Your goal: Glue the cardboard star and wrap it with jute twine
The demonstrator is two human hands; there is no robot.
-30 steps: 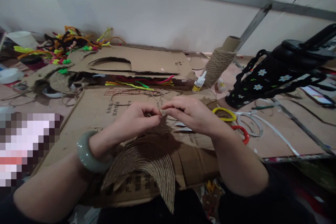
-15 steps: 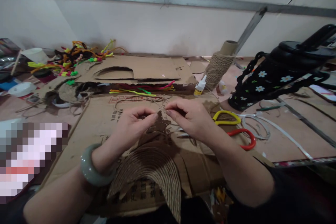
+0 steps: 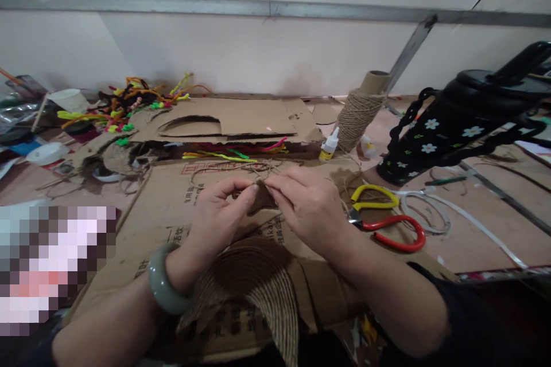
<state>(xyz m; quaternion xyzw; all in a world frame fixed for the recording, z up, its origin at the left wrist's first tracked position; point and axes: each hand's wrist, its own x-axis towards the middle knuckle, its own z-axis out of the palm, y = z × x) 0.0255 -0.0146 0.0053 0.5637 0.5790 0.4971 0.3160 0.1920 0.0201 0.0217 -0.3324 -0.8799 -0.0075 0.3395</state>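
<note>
My left hand (image 3: 224,206) wears a pale green bangle (image 3: 165,279), and its thumb and forefinger are pinched together. My right hand (image 3: 303,203) pinches just beside it, the fingertips of both almost meeting. Thin brown twine (image 3: 263,167) runs at the fingertips of both hands and loops behind them. Below the fingertips shows a small dark brown piece (image 3: 263,199), partly hidden; whether it is held I cannot make out. Nearer me, a curved crescent covered with rows of twine (image 3: 282,292) lies on the printed cardboard (image 3: 142,212).
Scissors with one yellow and one red handle (image 3: 400,228) lie right of my right hand. Behind stand a small glue bottle (image 3: 329,146), a twine spool (image 3: 359,112) and a black flowered tumbler (image 3: 447,126). Colourful pipe cleaners (image 3: 133,97) are heaped at the back left beside cut cardboard (image 3: 253,114).
My fingertips have drawn closer together around the twine, and the right hand has turned in slightly. The whole view has shifted a little, and more of the scissors shows.
</note>
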